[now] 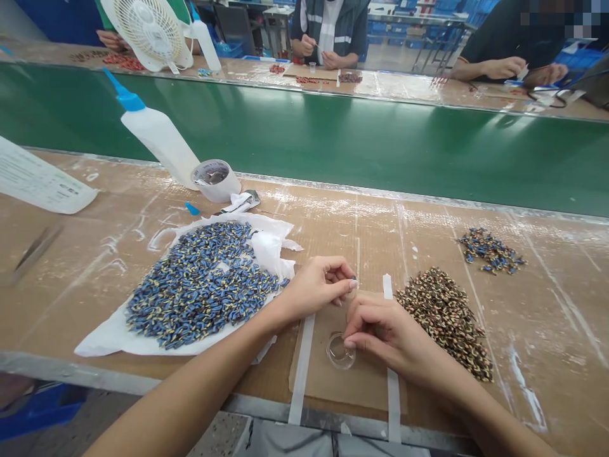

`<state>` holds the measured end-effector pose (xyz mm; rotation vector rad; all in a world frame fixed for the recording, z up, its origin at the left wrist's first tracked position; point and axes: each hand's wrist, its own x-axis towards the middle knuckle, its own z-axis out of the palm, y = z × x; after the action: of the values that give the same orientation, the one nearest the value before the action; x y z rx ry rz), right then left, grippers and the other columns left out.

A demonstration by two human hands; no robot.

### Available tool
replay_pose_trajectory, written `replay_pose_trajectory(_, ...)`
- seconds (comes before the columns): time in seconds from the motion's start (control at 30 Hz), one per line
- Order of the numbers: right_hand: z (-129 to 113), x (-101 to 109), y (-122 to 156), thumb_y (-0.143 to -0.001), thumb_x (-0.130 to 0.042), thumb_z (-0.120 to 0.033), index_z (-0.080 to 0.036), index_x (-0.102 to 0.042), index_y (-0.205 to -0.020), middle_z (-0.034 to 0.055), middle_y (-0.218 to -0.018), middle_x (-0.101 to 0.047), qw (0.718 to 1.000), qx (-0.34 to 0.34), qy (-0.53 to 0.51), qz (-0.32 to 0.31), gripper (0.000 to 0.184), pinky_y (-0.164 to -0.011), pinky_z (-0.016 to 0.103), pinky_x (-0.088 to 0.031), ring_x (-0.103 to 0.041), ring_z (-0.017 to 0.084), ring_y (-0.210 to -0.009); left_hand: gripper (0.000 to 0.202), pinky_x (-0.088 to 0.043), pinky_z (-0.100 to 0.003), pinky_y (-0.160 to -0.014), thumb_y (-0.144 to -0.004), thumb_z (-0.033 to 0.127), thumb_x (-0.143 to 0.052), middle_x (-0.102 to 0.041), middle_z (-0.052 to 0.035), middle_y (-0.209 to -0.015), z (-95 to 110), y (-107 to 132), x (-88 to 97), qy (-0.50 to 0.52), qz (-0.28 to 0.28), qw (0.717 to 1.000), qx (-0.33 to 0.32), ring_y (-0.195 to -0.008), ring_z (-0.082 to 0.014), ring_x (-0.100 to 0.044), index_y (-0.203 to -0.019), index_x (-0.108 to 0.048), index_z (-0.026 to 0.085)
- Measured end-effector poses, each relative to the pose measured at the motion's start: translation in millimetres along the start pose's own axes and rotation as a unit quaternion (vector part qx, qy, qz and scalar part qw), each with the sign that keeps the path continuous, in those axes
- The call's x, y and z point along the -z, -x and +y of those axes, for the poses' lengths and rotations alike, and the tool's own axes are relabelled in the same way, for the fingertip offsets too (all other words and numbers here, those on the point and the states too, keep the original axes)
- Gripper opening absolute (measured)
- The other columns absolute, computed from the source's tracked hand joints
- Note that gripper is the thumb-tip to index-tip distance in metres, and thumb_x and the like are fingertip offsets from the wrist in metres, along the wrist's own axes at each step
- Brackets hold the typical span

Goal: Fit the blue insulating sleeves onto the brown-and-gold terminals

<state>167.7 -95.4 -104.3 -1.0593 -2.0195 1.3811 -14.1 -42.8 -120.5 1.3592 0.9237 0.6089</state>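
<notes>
Counter: brown, glossy, scuffed surface (333,222); clock bearings from the clear dish (339,364).
Room: green strip (333,146) at 12 o'clock; three people (328,32) beyond.
Stock: blue pieces (204,285) on white paper (102,333), 10 o'clock; brown pieces (442,317), between 2 and 3.
Left hand (339,282): pinched closed on a tiny dark piece (354,278), 1 o'clock.
Right hand (375,327): fingers bent at the dish; grip cannot be told.
Obscured: fingertips overlap dish rim; its contents unclear.
Cut off: printed white container (42,178), left edge, 10 o'clock.
Blurred: dark slender tool (35,251), 10 o'clock.
</notes>
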Motion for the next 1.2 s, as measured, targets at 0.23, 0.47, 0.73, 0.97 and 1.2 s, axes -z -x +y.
replay_pose_trajectory(0.23,5,6,0,-0.087,-0.065,-0.029,-0.019,-0.066,-0.081,-0.0009,-0.068,-0.067,0.981,-0.085,-0.153,0.088,0.012,-0.058,0.021,-0.046,-0.061,0.010,-0.062,0.013,-0.048,-0.022,-0.057,-0.083,0.025,-0.062,-0.061,-0.0016,-0.069,4,2,-1.2,-0.002,-0.002,1.000,0.005,-0.060,-0.0095,-0.057,-0.083,-0.060,0.012)
replay_pose_trajectory(0.47,9,19,2,-0.083,-0.069,-0.027,-0.019,-0.069,-0.086,0.0027,-0.074,-0.073,0.932,-0.040,-0.136,0.333,0.009,-0.060,0.021,-0.054,-0.067,0.012,-0.064,0.014,-0.052,-0.025,-0.059,-0.081,0.024,-0.064,-0.061,-0.0018,-0.066,0,1,-6.0,0.021,-0.017,0.999,0.017,-0.058,-0.0106,-0.058,-0.086,-0.061,0.011)
replay_pose_trajectory(0.73,19,13,-1,-0.081,-0.071,-0.027,-0.019,-0.070,-0.087,0.0048,-0.080,-0.075,0.927,-0.021,-0.059,0.369,0.010,-0.066,0.029,-0.059,-0.070,0.016,-0.069,0.013,-0.051,-0.025,-0.059,-0.082,0.024,-0.062,-0.060,-0.0014,-0.069,-5,0,-6.4,0.000,-0.031,1.000,-0.003,-0.060,-0.0102,-0.056,-0.085,-0.061,0.012)
replay_pose_trajectory(0.97,19,13,-2,-0.083,-0.069,-0.029,-0.018,-0.069,-0.087,0.0046,-0.076,-0.074,0.935,-0.029,-0.032,0.353,0.012,-0.065,0.030,-0.058,-0.069,0.016,-0.066,0.013,-0.050,-0.024,-0.059,-0.083,0.026,-0.061,-0.060,-0.0007,-0.068,-5,1,-6.1,-0.009,-0.031,0.999,-0.008,-0.059,-0.0103,-0.057,-0.084,-0.060,0.013)
replay_pose_trajectory(1.2,23,11,-3,-0.083,-0.069,-0.029,-0.018,-0.069,-0.087,0.0043,-0.077,-0.074,0.940,-0.022,0.000,0.341,0.011,-0.064,0.029,-0.057,-0.069,0.016,-0.066,0.011,-0.049,-0.024,-0.060,-0.084,0.024,-0.060,-0.059,-0.0004,-0.067,-4,1,-5.5,-0.048,-0.033,0.998,-0.013,-0.060,-0.0106,-0.057,-0.083,-0.060,0.013)
